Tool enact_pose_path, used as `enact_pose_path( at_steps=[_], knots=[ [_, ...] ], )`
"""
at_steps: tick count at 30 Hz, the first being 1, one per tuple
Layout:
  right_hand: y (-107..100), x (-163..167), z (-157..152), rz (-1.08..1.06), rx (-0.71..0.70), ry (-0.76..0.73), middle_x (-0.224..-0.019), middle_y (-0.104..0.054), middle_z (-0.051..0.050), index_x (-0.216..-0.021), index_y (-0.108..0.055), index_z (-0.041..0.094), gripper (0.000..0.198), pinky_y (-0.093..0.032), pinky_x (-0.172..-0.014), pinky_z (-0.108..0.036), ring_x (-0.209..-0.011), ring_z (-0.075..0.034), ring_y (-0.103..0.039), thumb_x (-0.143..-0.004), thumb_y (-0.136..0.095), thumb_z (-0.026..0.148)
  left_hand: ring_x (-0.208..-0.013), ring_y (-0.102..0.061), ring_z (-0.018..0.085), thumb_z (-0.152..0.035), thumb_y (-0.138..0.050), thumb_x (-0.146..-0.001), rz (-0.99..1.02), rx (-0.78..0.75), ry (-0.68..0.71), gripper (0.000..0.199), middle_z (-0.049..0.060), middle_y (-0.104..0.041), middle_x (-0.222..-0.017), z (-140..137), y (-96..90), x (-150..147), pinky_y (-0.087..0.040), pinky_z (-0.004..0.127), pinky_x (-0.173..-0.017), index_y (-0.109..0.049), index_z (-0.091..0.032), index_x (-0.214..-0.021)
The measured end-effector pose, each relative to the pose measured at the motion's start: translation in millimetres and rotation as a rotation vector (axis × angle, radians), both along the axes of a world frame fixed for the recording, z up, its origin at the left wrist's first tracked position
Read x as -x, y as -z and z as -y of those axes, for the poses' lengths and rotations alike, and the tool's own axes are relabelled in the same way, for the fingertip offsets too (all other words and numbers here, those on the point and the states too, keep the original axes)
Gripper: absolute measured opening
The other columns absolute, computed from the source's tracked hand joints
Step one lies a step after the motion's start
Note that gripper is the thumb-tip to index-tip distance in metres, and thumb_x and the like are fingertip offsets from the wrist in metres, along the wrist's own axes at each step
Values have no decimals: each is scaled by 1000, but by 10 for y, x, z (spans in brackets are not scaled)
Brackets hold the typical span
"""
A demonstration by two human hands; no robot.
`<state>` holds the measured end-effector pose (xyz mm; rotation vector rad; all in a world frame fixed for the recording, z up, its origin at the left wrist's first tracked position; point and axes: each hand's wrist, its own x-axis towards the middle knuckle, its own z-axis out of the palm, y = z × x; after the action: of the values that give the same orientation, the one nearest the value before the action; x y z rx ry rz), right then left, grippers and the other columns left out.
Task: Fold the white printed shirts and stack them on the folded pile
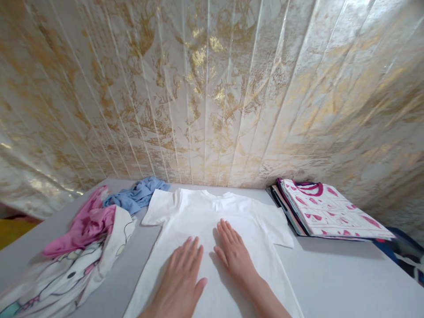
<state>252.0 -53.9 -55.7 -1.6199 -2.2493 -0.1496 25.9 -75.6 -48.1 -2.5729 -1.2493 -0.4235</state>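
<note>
A white short-sleeved T-shirt [212,221] is spread out on the table, its neckline toward the wall and its lower part running past the bottom of the view. Over the left side of the shirt's body, my left hand [180,280] is stretched out with its palm down. My right hand [233,251] lies palm down a little farther up, right of the shirt's middle, with its fingers pointing at the collar. Both hands are open and grip nothing. Slight wrinkles show near the left shoulder and around the collar.
On the left of the table [334,278] lie a crumpled pink and white printed garment [89,234] and a rumpled blue cloth [137,194]. A stack of folded clothes [334,210] sits at the right. Behind stands a wall covered by gold-patterned sheeting [205,88].
</note>
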Motion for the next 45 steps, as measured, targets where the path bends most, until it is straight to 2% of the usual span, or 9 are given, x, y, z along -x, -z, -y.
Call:
enact_pose_path(
  at_steps=[3, 8, 12, 19, 21, 25, 29, 38, 45],
  knots=[
    [-16, 87, 37, 19, 39, -47, -154, -33, -6, -147, -38, 18, 50, -33, -112, -39, -142, -21, -30, -100, -34, 36, -140, -33, 17, -26, -46, -89, 5, 260, -62, 53, -2, -36, -152, -446, -110, -381, -32, 36, -111, -44, -26, -142],
    [-10, -152, -30, 24, 102, 181, -153, -31, -9, -145, -41, 15, 55, -32, -113, -45, -142, -27, -30, -98, -38, 43, -138, -34, 32, -22, -44, -97, 124, 220, -405, 41, 20, -40, -147, -1507, -286, -393, -33, 50, -107, -49, -11, -136],
    [-126, -156, -19, 0, 226, 195, -155, -25, -10, -147, -38, 14, 60, -28, -114, -48, -143, -29, -24, -95, -42, 44, -117, -54, 28, -30, -58, -95, 180, 226, -456, 33, 13, -54, -132, -1922, -324, -394, -46, 49, -96, -55, -16, -125],
    [-567, 82, -374, -148, 438, -46, -151, -39, -3, -139, -49, 26, 49, -32, -113, -39, -140, -22, -35, -93, -49, 38, -107, -59, 23, -32, -58, -95, 277, 208, -411, 28, 9, -57, -125, -1998, -286, -497, -51, 45, -90, -58, -18, -119],
    [-629, -45, -674, -173, 426, 37, -146, -47, -1, -129, -59, 30, 40, -36, -109, -36, -135, -21, -43, -89, -54, 33, -109, -58, 24, -31, -58, -95, 292, 214, -419, 29, 9, -56, -127, -2037, -267, -459, -50, 46, -92, -58, -19, -120],
    [-634, -502, -1302, -219, 349, 346, -124, -65, -14, -125, -61, 17, 37, -45, -94, -38, -113, -26, -61, -93, -43, 24, -104, -60, 23, -33, -58, -95, 296, 273, -454, 30, 9, -57, -124, -2197, -282, -399, -52, 44, -88, -57, -18, -121],
    [-526, -744, -1664, -258, 235, 481, -111, -69, -10, -121, -62, 18, 35, -45, -85, -29, -104, -21, -63, -89, -48, 22, -102, -61, 22, -33, -58, -95, 298, 335, -527, 30, 9, -58, -122, -2390, -369, -449, -53, 42, -86, -57, -18, -121],
    [-334, -643, -1767, -280, 59, 454, -96, -63, -5, -92, -71, 20, 21, -39, -78, -25, -91, -17, -60, -88, -50, 20, -101, -61, 21, -32, -58, -95, 309, 418, -453, 27, 8, -59, -120, -2478, -410, -575, -53, 40, -85, -58, -19, -118],
    [-355, -577, -1774, -259, 51, 332, -112, -64, -5, -112, -64, 20, 25, -37, -77, -26, -92, -17, -60, -89, -54, 21, -98, -62, 20, -29, -57, -95, 360, 385, -437, 19, 7, -62, -112, -2459, -431, -569, -52, 40, -85, -62, -16, -108]
  ],
)
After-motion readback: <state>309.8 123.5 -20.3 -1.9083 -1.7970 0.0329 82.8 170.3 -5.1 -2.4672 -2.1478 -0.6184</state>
